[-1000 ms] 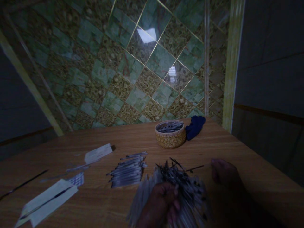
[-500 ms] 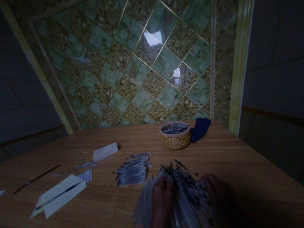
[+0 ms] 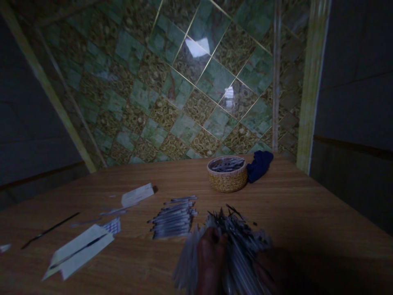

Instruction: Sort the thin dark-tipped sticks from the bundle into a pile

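A big loose heap of thin, pale, see-through sticks with dark tips [image 3: 236, 250] lies at the front of the table. My left hand [image 3: 211, 256] rests in the heap, its fingers curled together; what they grip, if anything, is hidden. At the heap's right edge is my right hand [image 3: 272, 264], in deep shadow and blurred, its fingers hard to make out. Left of the heap, a neat row of similar thin sticks [image 3: 173, 219] lies side by side on the wood.
Behind the heap stands a round woven basket [image 3: 227, 182] holding more thin sticks, beside a dark blue cloth [image 3: 259, 166]. At left lie a folded paper [image 3: 76, 260] with a dark thin stick on it, a long dark rod [image 3: 50, 230] and a white card [image 3: 137, 194].
My right hand has moved down and left, closer against the heap. My left hand stays almost where it was. The view has shifted slightly.
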The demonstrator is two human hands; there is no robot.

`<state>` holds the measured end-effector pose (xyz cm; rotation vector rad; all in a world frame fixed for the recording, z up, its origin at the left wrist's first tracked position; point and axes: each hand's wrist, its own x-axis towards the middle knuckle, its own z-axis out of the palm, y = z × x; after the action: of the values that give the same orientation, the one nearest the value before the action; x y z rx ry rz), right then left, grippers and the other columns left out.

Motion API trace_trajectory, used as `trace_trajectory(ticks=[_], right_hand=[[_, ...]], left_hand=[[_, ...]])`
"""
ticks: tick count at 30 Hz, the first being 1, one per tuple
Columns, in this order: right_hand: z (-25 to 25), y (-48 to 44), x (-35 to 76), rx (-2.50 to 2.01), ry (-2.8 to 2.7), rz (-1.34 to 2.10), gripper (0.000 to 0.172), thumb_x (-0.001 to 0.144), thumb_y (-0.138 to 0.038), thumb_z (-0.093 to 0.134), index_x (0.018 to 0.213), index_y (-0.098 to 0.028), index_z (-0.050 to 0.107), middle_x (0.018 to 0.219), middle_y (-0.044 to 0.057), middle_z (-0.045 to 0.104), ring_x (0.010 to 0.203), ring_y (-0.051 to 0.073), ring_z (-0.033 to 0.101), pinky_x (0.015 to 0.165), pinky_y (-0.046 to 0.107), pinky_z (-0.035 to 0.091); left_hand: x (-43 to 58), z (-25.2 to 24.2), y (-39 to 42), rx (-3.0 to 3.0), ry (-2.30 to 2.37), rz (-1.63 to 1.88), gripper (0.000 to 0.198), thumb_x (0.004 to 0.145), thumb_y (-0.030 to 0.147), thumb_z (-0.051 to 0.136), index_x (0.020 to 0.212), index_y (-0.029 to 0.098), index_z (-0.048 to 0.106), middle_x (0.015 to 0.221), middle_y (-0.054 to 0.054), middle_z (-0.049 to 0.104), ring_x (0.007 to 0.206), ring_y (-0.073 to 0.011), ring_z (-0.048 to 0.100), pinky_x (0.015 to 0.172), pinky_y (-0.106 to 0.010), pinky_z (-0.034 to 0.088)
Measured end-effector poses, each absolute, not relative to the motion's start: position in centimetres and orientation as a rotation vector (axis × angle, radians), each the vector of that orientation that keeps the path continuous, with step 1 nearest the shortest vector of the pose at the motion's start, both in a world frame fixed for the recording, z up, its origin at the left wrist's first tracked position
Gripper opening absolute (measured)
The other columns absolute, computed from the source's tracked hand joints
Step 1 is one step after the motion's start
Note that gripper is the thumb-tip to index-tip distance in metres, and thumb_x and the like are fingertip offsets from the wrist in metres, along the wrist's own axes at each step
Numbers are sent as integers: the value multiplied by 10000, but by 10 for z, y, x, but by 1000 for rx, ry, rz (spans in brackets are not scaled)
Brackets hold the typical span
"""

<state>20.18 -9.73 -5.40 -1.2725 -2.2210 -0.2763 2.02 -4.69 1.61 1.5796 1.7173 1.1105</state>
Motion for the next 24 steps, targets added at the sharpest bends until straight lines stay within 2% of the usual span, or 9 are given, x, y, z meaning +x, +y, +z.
trace_trajectory(ticks=[8,14,20,24], right_hand=[[-58,-96,205,-1475,-2159,-89,293,884,-363,469,663,-210,586,587,3,644,533,133,603,494,252,302],[-55,-91,211,-1541,-2036,167,331,916,-361,395,721,-212,618,635,12,684,552,124,623,511,218,350],[-55,-90,212,-1542,-1941,138,354,908,-330,382,664,-211,608,600,31,676,525,136,621,490,225,373],[-72,-86,213,-1470,-1893,-7,406,926,-374,348,638,-213,583,538,15,639,476,126,601,484,228,374]], left_hand=[[23,15,-51,1740,1795,958,146,667,203,576,653,239,435,586,23,505,572,-162,494,548,-262,295],[23,20,-53,1731,1834,929,165,674,230,578,630,246,420,576,18,513,574,-169,503,553,-267,297],[8,27,-48,1672,1929,1040,151,704,285,564,619,247,446,576,2,536,605,-191,525,567,-270,318],[-8,26,-40,1627,2019,1070,166,741,299,521,592,239,475,556,-8,553,591,-189,537,558,-269,323]])
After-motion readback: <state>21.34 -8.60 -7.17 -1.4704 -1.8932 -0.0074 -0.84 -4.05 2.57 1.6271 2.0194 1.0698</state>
